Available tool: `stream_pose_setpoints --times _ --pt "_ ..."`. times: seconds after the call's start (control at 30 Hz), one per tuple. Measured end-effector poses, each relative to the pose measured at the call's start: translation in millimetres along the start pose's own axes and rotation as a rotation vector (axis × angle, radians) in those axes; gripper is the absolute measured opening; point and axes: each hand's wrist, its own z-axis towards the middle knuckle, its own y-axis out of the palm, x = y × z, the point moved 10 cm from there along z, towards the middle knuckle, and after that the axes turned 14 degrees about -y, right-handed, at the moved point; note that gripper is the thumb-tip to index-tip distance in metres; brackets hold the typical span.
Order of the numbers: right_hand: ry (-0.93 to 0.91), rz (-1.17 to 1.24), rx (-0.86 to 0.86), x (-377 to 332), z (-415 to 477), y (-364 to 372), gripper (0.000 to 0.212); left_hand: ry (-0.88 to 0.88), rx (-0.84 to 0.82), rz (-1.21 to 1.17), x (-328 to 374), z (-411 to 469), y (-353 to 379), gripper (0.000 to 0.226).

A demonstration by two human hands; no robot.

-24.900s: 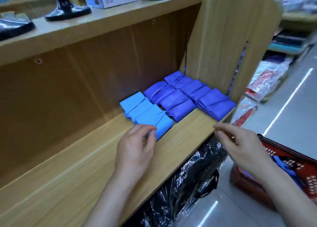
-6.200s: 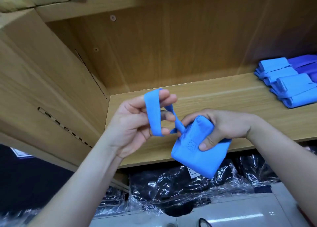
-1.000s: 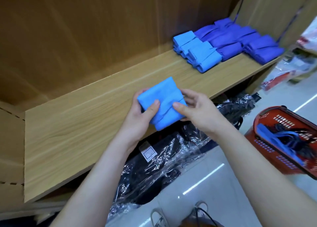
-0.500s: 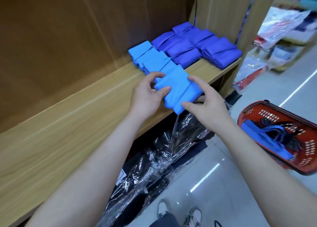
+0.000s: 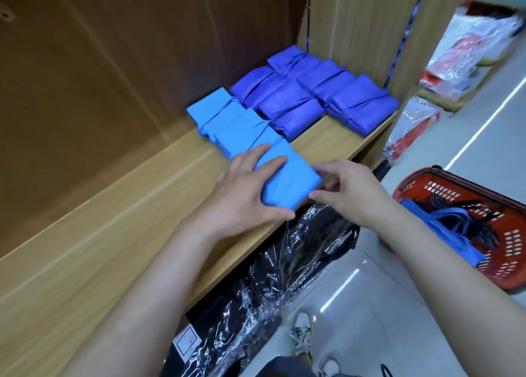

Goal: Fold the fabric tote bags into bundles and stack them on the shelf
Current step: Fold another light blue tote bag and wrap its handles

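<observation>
Bundle [image 5: 287,181] now lies at the shelf [image 5: 136,223] edge, left hand [image 5: 242,197] clasping it, right hand [image 5: 353,194] pinching its end.

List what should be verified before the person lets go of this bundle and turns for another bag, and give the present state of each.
1. New light blue bundle lies on the shelf: ok.
2. It sits at the near end of the light blue row, not with the darker blue bundles: ok.
3. Clear of the shelf's front edge: cannot tell; its near end sits right at the edge.
4. Fold holds by itself: cannot tell; the left hand and right hand both grip it.
5. More fabric waits in the red basket: ok, blue fabric lies inside.
</observation>
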Motion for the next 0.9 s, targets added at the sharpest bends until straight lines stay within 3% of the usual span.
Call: stream_pose_setpoints --times 0.07,0.13,0.3,0.43,0.57,0.77,0.9 --pt "-0.009 -0.012 -0.032 3.8 3.1 -0.4 0.038 0.027 -0.004 0.129 -5.9 -1.5 6.4 0.099" --pt "-0.001 -0.024 -0.041 8.3 5.8 -3.4 0.028 0.076 0.092 0.193 -5.4 -1.6 1.7 0.094" --pt "-0.068 -0.148 -0.062 11.2 13.8 -5.9 0.021 0.135 0.255 0.204 -0.5 -1.1 -8.0 0.082" --pt "-0.065 -0.179 -0.091 14.9 14.5 -4.9 0.018 0.142 0.184 0.174 -0.2 -2.8 -3.6 0.084" --pt "0.001 -0.064 -0.064 26.9 9.6 -13.2 0.028 0.112 0.07 0.006 -1.6 -1.9 -16.3 0.077" --pt "0.134 0.051 0.127 62.6 -31.1 -77.4 0.016 0.084 0.387 -0.348 30.0 2.0 -64.9 0.019" --pt "0.178 -0.112 0.172 104.9 -80.3 -128.2 0.014 0.108 0.417 -0.414 84.0 3.1 -64.1 0.026"
